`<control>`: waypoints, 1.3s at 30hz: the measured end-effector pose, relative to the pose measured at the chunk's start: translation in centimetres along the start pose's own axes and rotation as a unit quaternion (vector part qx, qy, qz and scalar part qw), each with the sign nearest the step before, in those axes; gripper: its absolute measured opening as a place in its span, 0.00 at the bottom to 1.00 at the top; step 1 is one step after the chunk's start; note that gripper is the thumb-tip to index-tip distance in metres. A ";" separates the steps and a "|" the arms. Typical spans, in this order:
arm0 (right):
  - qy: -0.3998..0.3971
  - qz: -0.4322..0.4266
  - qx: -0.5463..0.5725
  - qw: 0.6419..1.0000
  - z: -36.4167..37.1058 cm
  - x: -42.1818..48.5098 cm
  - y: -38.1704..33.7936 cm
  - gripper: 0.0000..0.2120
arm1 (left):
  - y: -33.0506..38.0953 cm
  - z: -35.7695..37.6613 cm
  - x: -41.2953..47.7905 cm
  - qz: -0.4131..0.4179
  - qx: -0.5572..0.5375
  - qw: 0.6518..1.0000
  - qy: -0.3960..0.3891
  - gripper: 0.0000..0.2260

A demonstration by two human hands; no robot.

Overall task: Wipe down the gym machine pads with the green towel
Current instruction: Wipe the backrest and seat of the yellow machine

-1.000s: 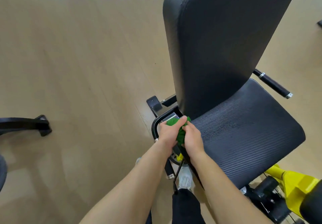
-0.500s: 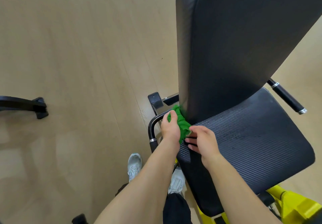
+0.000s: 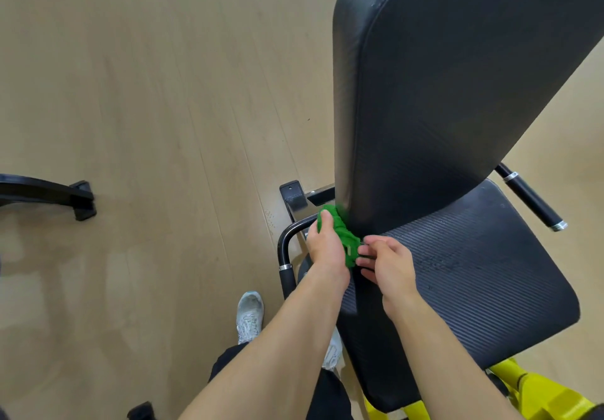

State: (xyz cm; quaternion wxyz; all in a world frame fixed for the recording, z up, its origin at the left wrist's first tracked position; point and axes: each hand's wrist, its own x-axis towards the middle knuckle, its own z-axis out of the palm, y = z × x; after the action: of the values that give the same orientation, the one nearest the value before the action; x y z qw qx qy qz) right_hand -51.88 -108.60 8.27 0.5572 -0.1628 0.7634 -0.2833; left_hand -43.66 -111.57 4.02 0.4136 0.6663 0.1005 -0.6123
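Since half a second ago the right hand (image 3: 390, 264) has lifted off the seat pad (image 3: 483, 275) and its fingers (image 3: 367, 249) now pinch the lower end of the green towel (image 3: 343, 236), while the left hand (image 3: 327, 246) has stayed where it was. That left hand is clenched around the towel, with the thumb over its upper end. The bunched towel sits at the left lower corner of the back pad (image 3: 441, 92), where this pad meets the seat pad, and it touches the back pad's edge. Its long axis runs from about 11 o'clock, near the black bracket (image 3: 292, 194), down to about 5 o'clock toward the right hand. At 9 o'clock of the left hand is a curved black handle (image 3: 284, 249). A second handle (image 3: 531, 202) sticks out at 2 o'clock of the seat pad. A white shoe (image 3: 250, 316) stands on the wooden floor (image 3: 147, 108), and a yellow frame (image 3: 539, 396) shows at 5 o'clock.
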 end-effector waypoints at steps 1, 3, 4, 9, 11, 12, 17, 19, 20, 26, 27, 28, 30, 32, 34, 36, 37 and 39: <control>0.001 -0.008 0.001 1.000 0.2 -0.2 -0.4 0.11 | 0.7 0.1 -0.8 0.003 -0.003 1.000 -0.012 0.14; 0.005 -0.021 0.009 1.000 0.6 -0.7 -1.4 0.12 | 1.8 0.3 -1.8 0.017 -0.013 0.999 -0.035 0.15; 0.008 -0.025 0.014 1.000 0.9 -0.9 -2.0 0.13 | 2.3 0.2 -2.1 0.031 -0.016 0.998 -0.045 0.15; 0.018 -0.053 0.036 0.998 1.2 -1.5 -3.3 0.13 | 2.3 0.3 -3.2 0.099 0.008 0.994 -0.055 0.16; 0.021 -0.057 0.029 0.998 0.7 -1.7 -3.2 0.12 | 2.2 0.6 -3.2 0.077 0.020 0.996 -0.029 0.18; 0.023 -0.059 0.026 0.998 0.4 -1.8 -3.2 0.12 | 2.4 0.7 -3.4 0.054 0.017 0.998 -0.022 0.20; 0.025 -0.073 0.022 0.997 -1.2 -2.9 -4.4 0.13 | 4.5 1.6 -4.0 0.048 0.071 0.996 0.021 0.25; 0.021 -0.084 0.021 0.996 -1.6 -3.5 -5.6 0.13 | 5.8 2.6 -4.5 0.091 0.078 0.992 0.046 0.34; 0.017 -0.091 0.023 0.995 -1.6 -3.7 -6.3 0.13 | 6.7 3.1 -4.9 0.107 0.079 0.990 0.047 0.35; 0.002 -0.129 0.024 0.991 -1.2 -3.9 -9.1 0.13 | 9.2 3.2 -8.1 0.204 0.102 0.973 0.026 0.13; 0.002 -0.130 0.020 0.991 -1.0 -3.9 -9.1 0.13 | 8.6 3.0 -7.7 0.206 0.109 0.972 0.030 0.13; 0.002 -0.130 0.017 0.991 -0.8 -3.8 -9.0 0.13 | 8.1 2.8 -7.4 0.196 0.113 0.974 0.034 0.14; 0.004 -0.127 0.013 0.992 -0.6 -3.9 -8.8 0.13 | 7.2 2.5 -6.9 0.161 0.129 0.978 0.040 0.20; 0.004 -0.123 0.006 0.992 -0.7 -4.2 -8.7 0.12 | 6.9 2.4 -6.8 0.118 0.129 0.984 0.040 0.23; 0.006 -0.126 -0.001 0.992 -1.0 -4.8 -9.0 0.12 | 7.5 2.6 -6.9 0.103 0.110 0.988 0.034 0.23; 0.013 -0.135 -0.006 0.991 -1.2 -5.5 -10.1 0.13 | 8.9 3.1 -7.9 0.116 0.088 0.989 0.027 0.22; 0.016 -0.140 -0.007 0.990 -1.3 -6.0 -10.8 0.13 | 9.8 3.4 -8.7 0.124 0.075 0.989 0.020 0.23; 0.020 -0.153 -0.004 0.988 -1.3 -6.9 -12.6 0.13 | 12.1 3.9 -10.8 0.146 0.046 0.988 0.001 0.23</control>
State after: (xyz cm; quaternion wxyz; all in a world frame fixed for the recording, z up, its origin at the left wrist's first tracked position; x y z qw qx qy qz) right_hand -51.69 -114.28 21.50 0.4917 -0.2741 0.7414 -0.3654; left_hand -41.29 -117.91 19.29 0.4670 0.6926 -0.0259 -0.5491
